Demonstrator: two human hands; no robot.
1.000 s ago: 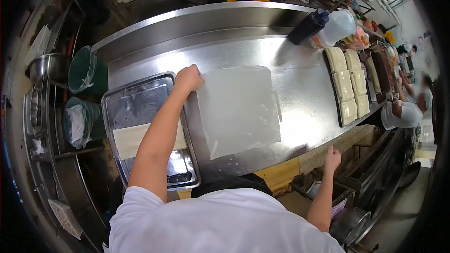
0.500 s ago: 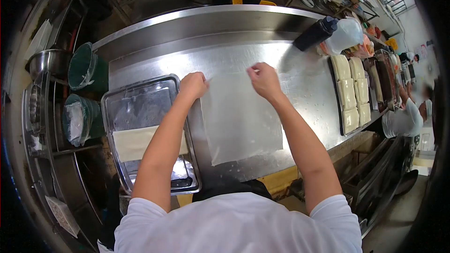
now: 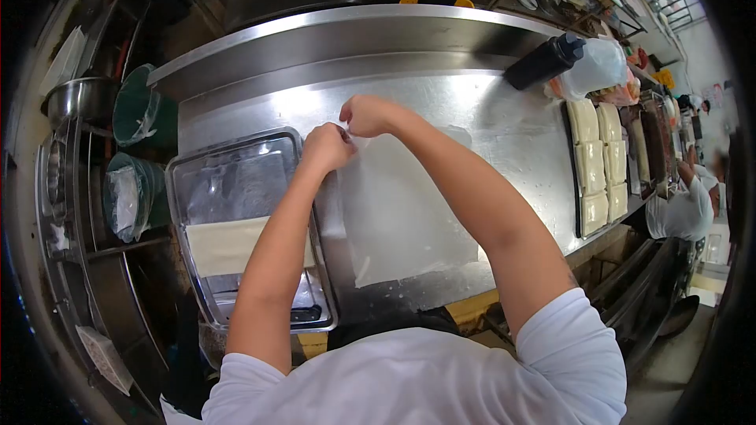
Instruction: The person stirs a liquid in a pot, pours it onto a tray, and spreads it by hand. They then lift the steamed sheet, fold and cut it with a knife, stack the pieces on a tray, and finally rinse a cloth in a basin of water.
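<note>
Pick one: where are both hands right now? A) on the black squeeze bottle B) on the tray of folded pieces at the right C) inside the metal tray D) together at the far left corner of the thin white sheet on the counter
D: the left hand and right hand meet at the far left corner of the thin white sheet spread on the steel counter, beside the metal tray.

In the middle of the frame, the left hand (image 3: 327, 145) and the right hand (image 3: 366, 116) pinch the top left corner of a thin white sheet (image 3: 405, 205) lying flat on the shiny metal counter (image 3: 504, 134). A metal tray (image 3: 236, 181) sits just left of it. Pale blocks (image 3: 594, 161) lie at the right.
</note>
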